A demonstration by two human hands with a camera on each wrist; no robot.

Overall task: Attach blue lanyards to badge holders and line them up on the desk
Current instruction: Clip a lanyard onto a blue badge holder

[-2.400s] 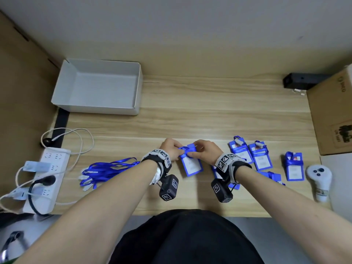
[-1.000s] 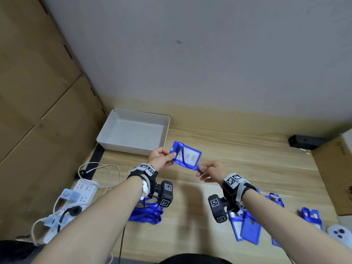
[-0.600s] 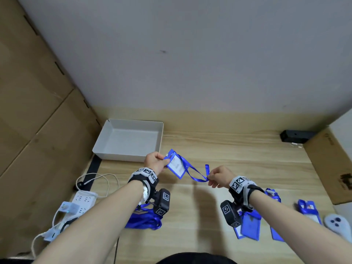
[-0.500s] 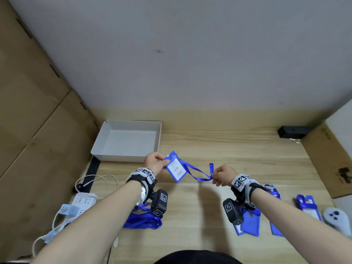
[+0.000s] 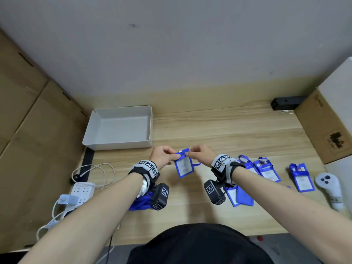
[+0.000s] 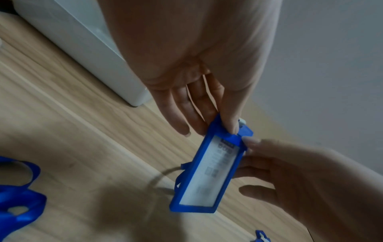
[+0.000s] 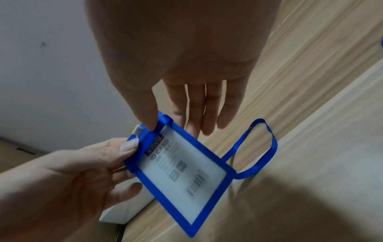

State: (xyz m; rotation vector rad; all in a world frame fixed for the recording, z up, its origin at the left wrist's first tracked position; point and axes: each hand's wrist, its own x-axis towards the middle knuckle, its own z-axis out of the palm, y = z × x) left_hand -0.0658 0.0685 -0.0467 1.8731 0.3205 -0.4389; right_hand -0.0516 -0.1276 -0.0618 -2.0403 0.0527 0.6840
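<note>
A blue badge holder (image 5: 183, 165) with a white ID card hangs upright just above the wooden desk (image 5: 228, 130). My left hand (image 5: 174, 158) pinches its top left corner, and my right hand (image 5: 187, 153) pinches the top edge by the clip. In the left wrist view my left hand (image 6: 215, 129) grips the blue badge holder (image 6: 209, 176) with thumb in front and fingers behind. In the right wrist view my right hand (image 7: 172, 129) pinches the blue badge holder (image 7: 182, 172) at the slot. A blue lanyard (image 7: 259, 147) loops out behind it.
A white open box (image 5: 118, 128) stands at the back left. A power strip (image 5: 82, 191) with cables lies at the left, and loose blue lanyards (image 5: 141, 203) lie under my left wrist. Finished badges (image 5: 266, 171) line the right, then a white controller (image 5: 329, 189) and a cardboard box (image 5: 327, 128).
My right hand, which was pulling the lanyard out to the right, has come back to the holder's top. Both hands have lowered the holder toward the desk.
</note>
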